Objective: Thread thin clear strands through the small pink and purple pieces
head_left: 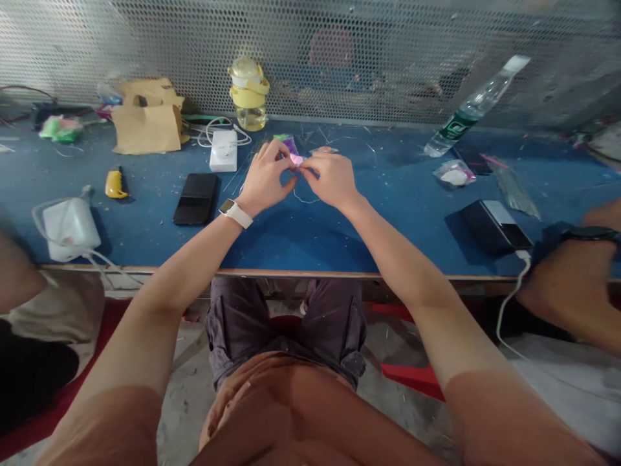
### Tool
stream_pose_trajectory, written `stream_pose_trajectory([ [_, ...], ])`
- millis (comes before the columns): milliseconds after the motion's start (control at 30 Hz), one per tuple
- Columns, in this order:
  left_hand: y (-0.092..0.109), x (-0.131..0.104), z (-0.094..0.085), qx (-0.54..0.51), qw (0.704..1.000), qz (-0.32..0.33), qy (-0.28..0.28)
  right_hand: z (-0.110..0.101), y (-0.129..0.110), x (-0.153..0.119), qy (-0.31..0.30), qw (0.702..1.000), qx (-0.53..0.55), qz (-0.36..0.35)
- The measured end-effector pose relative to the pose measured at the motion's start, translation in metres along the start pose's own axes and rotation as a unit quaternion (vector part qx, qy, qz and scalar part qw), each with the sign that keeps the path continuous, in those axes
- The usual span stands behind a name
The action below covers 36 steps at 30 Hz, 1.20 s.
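Observation:
A small pink piece (296, 159) is pinched between my two hands above the blue table (301, 239). My left hand (268, 176), with a white-strapped watch at its wrist, grips the piece from the left with fingers closed. From the right, my right hand (332, 176) has its thumb and fingertips together at the piece's edge. A thin pale wire (305, 200) hangs or lies just below the fingers. Behind my left fingers shows a purple and green packet (287, 144), partly hidden.
Left of my hands are a black phone (195, 199), a white charger (224, 151), a yellow cutter (116, 184) and a yellow-lidded bottle (248, 94). Rightward are a leaning water bottle (473, 110) and a black power bank (495, 228). People sit at both sides.

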<state>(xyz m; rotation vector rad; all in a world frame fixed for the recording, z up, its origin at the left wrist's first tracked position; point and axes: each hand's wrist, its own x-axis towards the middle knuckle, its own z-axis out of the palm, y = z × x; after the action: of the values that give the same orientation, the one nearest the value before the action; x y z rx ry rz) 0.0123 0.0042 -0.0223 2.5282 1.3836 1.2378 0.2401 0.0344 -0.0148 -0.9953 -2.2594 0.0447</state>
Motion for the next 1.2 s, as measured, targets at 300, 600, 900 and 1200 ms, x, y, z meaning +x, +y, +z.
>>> stream_pose_trajectory([
  [300, 0.018, 0.001, 0.013, 0.039, 0.999, 0.025, -0.012, 0.016, 0.0, 0.0, 0.022, 0.999, 0.017, 0.033],
  [600, 0.02, 0.0, 0.018, 0.048, 0.999, 0.016, -0.018, 0.018, -0.002, -0.001, 0.031, 0.998, 0.01, 0.046],
  [900, 0.024, 0.002, 0.023, 0.076, 0.997, 0.01, -0.015, 0.024, -0.006, 0.002, 0.001, 0.996, 0.014, 0.092],
  [1200, 0.044, 0.003, 0.015, 0.203, 0.976, -0.022, -0.078, -0.009, -0.052, 0.002, -0.088, 0.978, -0.059, 0.177],
])
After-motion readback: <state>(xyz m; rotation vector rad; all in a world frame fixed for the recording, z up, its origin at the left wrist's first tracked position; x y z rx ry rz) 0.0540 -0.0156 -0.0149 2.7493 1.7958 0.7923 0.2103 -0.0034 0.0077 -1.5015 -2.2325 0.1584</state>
